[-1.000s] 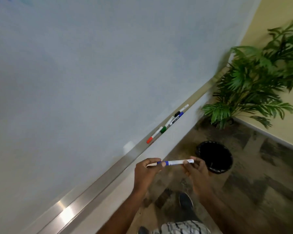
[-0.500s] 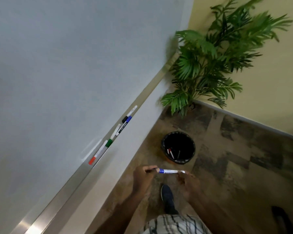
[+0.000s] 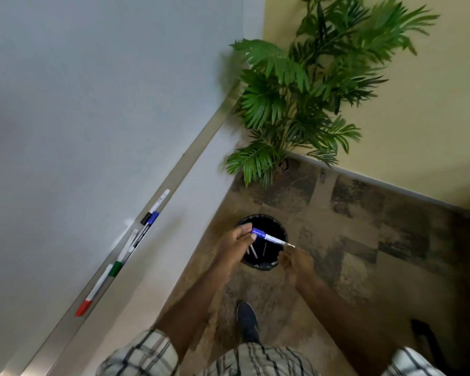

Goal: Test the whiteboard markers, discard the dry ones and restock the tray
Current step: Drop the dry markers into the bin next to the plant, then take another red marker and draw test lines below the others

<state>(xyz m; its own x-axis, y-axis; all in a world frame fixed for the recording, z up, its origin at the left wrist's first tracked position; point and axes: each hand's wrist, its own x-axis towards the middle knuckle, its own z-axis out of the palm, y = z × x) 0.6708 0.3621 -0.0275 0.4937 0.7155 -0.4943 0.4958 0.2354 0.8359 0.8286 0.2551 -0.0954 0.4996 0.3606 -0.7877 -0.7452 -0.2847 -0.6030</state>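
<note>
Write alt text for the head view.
The left hand and right hand hold a blue-capped white marker by its ends over a round black waste bin containing discarded markers. Four other markers lie in the silver metal whiteboard tray.

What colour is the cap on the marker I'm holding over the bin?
The marker has a blue cap; head view shows it best.

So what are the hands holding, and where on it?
One blue-capped marker: the left hand pinches its capped end, the right hand pinches the other end.
</note>
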